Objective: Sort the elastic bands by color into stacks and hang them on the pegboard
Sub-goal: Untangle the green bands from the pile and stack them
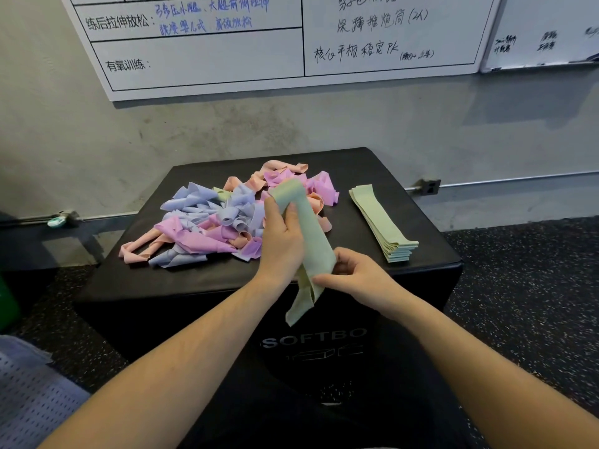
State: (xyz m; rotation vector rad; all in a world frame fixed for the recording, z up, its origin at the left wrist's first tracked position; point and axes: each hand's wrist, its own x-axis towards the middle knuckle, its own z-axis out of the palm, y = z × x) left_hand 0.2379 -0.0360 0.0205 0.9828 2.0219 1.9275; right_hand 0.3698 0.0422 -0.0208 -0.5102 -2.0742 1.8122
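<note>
Landmark: I place everything against the black box [227, 280] that serves as my desk, its top facing me.
Left hand: my left hand [281, 241] grips the upper part of a green band [312, 241], fingers curled round it, above the near middle of the box top.
Right hand: my right hand [358, 275] pinches the lower part of the same band, just over the near edge of the box; the band's tail hangs down past that edge.
Done so far: one neat green stack [381, 218] lies flat on the right side of the box top, well apart from my hands. I judge green nearly sorted.
Left to do: the mixed pile [223, 215] of blue, purple and peach bands sits on the far left and middle of the box top, tangled and curled. A scrap of green shows inside it. I judge three colours untouched and nothing hung yet, so the task is in its early part.
Pegboard: a perforated grey panel [29, 400] is cut off at the lower left, below and left of the box; I cannot tell whether it is the pegboard.
Hard to make out: I cannot count the bands in the stack or pile. My left hand covers part of the pile. The box's front lettering is partly hidden by my arms.
</note>
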